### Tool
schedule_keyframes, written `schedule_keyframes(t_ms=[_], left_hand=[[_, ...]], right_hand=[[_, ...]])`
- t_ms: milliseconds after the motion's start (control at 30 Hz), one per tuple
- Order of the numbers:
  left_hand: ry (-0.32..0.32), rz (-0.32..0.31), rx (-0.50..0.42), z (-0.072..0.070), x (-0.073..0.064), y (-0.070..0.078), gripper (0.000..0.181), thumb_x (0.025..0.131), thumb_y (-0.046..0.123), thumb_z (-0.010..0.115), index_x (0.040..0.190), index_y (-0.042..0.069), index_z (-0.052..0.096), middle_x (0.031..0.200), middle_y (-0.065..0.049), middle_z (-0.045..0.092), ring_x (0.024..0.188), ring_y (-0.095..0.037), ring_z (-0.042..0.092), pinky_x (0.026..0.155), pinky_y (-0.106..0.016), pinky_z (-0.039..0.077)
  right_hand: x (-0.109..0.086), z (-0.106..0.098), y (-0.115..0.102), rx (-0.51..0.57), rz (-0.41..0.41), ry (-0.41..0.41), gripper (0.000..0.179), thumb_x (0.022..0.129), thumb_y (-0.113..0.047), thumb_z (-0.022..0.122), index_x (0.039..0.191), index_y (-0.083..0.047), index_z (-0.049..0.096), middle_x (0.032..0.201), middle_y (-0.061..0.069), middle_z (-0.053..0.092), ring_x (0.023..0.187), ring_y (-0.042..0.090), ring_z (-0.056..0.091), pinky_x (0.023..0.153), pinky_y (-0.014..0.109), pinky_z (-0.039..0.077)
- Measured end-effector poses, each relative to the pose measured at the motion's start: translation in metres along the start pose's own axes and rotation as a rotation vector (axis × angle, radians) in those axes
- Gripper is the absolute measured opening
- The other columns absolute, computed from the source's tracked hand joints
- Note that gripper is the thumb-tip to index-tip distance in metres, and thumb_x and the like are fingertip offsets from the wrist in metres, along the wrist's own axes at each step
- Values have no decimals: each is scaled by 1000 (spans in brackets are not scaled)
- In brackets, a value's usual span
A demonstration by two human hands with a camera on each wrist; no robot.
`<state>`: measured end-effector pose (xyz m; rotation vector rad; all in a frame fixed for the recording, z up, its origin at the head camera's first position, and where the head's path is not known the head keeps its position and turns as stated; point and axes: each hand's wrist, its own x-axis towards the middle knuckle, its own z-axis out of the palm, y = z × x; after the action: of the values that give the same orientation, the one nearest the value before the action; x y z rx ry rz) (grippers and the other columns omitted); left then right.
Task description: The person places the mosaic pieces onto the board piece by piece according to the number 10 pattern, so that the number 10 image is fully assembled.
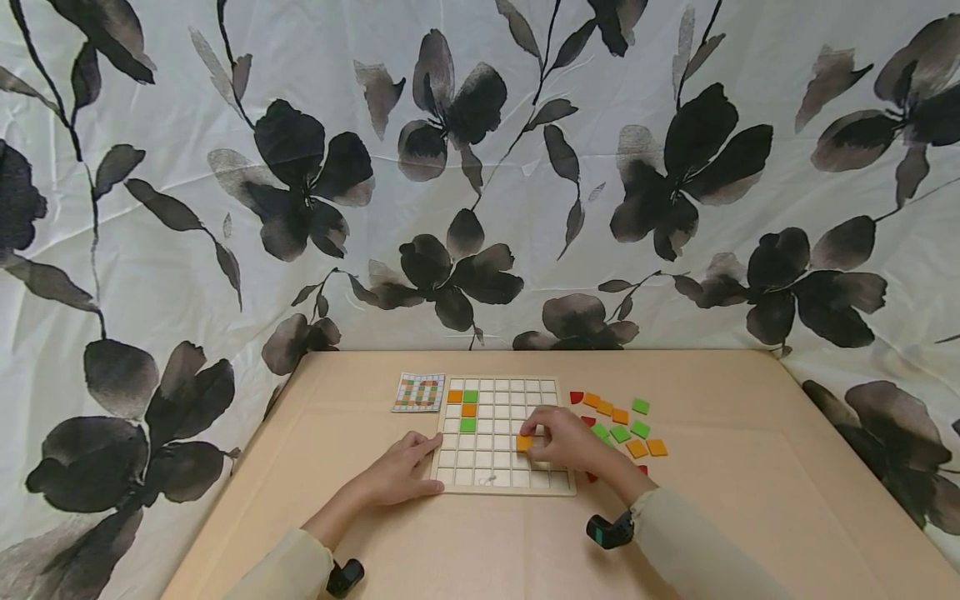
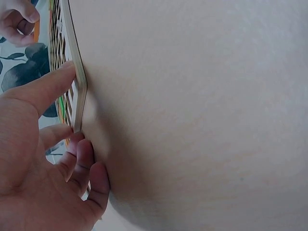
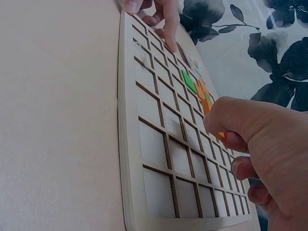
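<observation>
A wooden grid board (image 1: 510, 490) with white square cells lies on the table. My right hand (image 1: 562, 439) pinches an orange square tile (image 1: 523, 443) between thumb and finger, over the board's right-hand part. My left hand (image 1: 396, 473) steadies the board at its near left corner; the thumb (image 2: 60, 82) presses the near edge and another finger touches the left side. Towards the board's far left, an orange tile (image 1: 455, 397) and a green tile (image 1: 471, 397) sit in cells, with a second orange tile (image 1: 469, 410) and a second green tile (image 1: 468, 425) below.
A small card with a coloured grid pattern (image 1: 418, 392) lies at the board's far left. Loose orange tiles (image 1: 657, 448), green tiles (image 1: 640, 406) and red pieces (image 1: 576, 397) are scattered to the right, some partly hidden by my right hand. A floral cloth (image 1: 480, 192) hangs behind the table.
</observation>
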<state>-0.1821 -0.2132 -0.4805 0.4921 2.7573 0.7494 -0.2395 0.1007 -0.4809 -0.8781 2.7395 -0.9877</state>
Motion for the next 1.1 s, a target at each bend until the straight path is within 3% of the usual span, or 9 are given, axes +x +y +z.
schedule_keyframes(t_ms=[333,800,1100], left_hand=[[-1,4,3,1,-1,-1,78,85,38,72,148,7,39,122,-5,46,102,-16,42,86,-36,38],[-3,5,14,4,-2,-4,79,84,40,72,148,8,38,123,-4,46,102,-16,42,86,-37,38],[2,28,40,6,0,-7,79,85,42,72,148,8,39,121,-3,46,102,-15,42,86,-36,38]], right_hand=[[6,10,-6,-5,-11,8,18,78,-16,75,95,-20,70,91,-10,62,87,11,51,78,23,47],[17,23,-11,-34,-37,5,16,78,-19,75,94,-21,70,91,-9,63,78,11,50,67,22,41],[21,27,-17,-27,-33,-1,17,79,-18,74,95,-22,70,93,-12,63,86,11,53,79,25,46]])
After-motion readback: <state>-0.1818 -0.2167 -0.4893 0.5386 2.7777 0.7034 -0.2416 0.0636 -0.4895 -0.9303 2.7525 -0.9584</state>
